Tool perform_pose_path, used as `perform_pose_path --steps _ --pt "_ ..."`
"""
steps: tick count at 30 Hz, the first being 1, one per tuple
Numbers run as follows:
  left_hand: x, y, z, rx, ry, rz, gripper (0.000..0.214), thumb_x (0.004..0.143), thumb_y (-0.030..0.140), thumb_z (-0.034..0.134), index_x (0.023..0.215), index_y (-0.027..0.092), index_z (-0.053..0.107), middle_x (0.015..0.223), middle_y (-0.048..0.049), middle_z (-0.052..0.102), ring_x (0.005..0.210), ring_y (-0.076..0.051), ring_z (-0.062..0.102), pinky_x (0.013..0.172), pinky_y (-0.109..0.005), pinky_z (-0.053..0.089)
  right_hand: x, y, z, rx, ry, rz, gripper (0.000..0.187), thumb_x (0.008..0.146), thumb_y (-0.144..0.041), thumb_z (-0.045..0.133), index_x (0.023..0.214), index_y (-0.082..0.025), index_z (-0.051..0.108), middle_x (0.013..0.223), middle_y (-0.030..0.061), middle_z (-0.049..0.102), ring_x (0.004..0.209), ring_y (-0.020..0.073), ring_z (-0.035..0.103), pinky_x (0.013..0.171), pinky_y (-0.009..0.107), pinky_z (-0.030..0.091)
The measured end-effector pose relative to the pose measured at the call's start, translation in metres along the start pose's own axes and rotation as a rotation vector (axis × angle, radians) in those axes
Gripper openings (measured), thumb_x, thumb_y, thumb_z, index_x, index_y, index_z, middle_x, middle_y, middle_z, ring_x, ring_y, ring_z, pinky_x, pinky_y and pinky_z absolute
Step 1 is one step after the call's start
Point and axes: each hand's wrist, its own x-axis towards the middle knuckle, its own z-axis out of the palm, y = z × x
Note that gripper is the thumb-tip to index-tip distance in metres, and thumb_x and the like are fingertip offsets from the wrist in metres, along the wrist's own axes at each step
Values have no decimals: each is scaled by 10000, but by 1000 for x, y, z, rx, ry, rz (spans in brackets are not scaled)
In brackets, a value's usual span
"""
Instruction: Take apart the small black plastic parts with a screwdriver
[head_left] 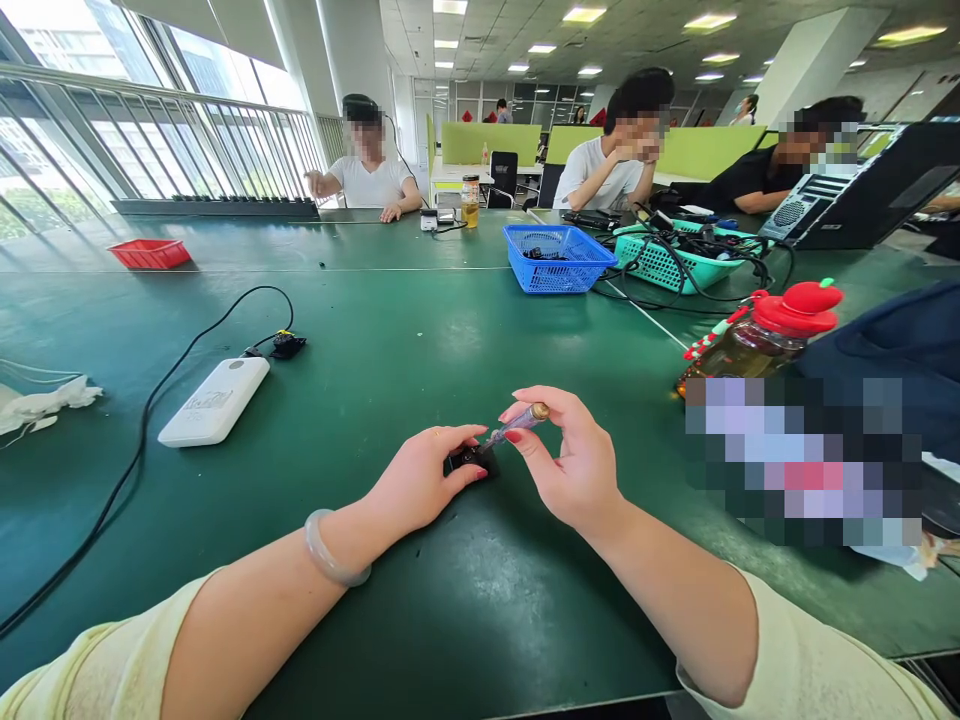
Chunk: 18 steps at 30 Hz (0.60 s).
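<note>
1. A small black part [469,457] sits on the green counter [360,370], at the near middle, directly in front of the person.
2. The left hand [427,468] grasps this part between thumb and fingers, pressing it from its two sides; a pale bangle [324,555] circles that wrist.
3. The right hand [574,455] pinches a screwdriver [525,418] by its translucent handle, tilted, the shaft slanting down and left to the part. Whether the tip touches is too small to tell.
4. Left of the hands lies a white power bank [215,402], with a black cable [142,450] curving past it.
5. To the right stands a bottle [796,310] with a red lid, beside dark blue fabric [885,350].
6. Farther off are a red tray [150,255], a blue basket [555,281] and a teal basket [660,268] heaped with black cables [694,240].
7. Across the counter, a person in white [371,182] sits near an amber-filled jar [470,205].
</note>
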Motion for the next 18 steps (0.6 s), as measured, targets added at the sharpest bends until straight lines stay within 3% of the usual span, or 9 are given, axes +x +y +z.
perform_pose_path --steps 5,13,18 --pt "-1 1 -1 37 -9 35 366 911 269 657 1276 262 683 1157 -49 757 1040 -242 692 973 -427 543 0 1 0 -3 8 14 267 927 -206 664 1169 -289 586 915 7 748 848 195 727 835 400 597" --pt "-1 3 -2 84 -19 48 340 924 265 630 1258 246 692 1174 -57 750 1083 -244 680 999 -423 542 0 -3 1 23 -42 23 368 956 -109 534 1265 -308 549 974 -4 764 903 176 729 888 392 592" --pt "-2 4 -2 83 -29 82 318 908 260 633 1216 231 706 1177 -57 755 1114 -250 670 1014 -429 538 2 -3 0 -5 -50 32 315 950 -150 572 1228 -298 568 926 -8 756 869 181 729 864 393 592"
